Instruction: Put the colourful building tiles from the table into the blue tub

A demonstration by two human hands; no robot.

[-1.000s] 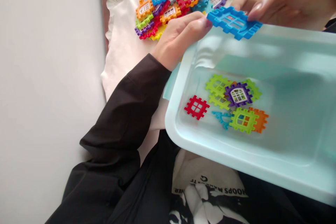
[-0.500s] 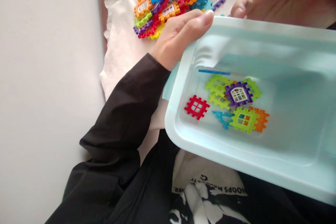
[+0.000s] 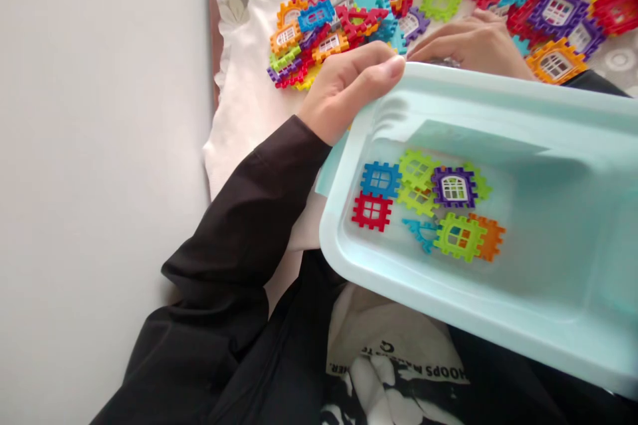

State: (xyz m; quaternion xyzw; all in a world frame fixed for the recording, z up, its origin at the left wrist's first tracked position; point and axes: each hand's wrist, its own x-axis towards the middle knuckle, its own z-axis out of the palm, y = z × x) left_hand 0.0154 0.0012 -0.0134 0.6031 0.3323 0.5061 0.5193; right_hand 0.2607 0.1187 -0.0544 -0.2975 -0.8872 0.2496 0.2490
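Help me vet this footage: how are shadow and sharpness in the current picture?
In the head view, shadow darkens the inside of the pale bin toward its right, and curved bands of shade lie near the left hand; that head view shows the bin's red piece fairly crisp, the bin's right end softer.

Loose, creased black sleeves (image 3: 244, 219) are worn with a pale front print (image 3: 393, 315) bearing black lettering (image 3: 451, 372).

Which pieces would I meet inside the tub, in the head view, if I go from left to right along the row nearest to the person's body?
Red square window tile, light blue triangular piece, lime green window tile, orange tile partly under the lime green one.
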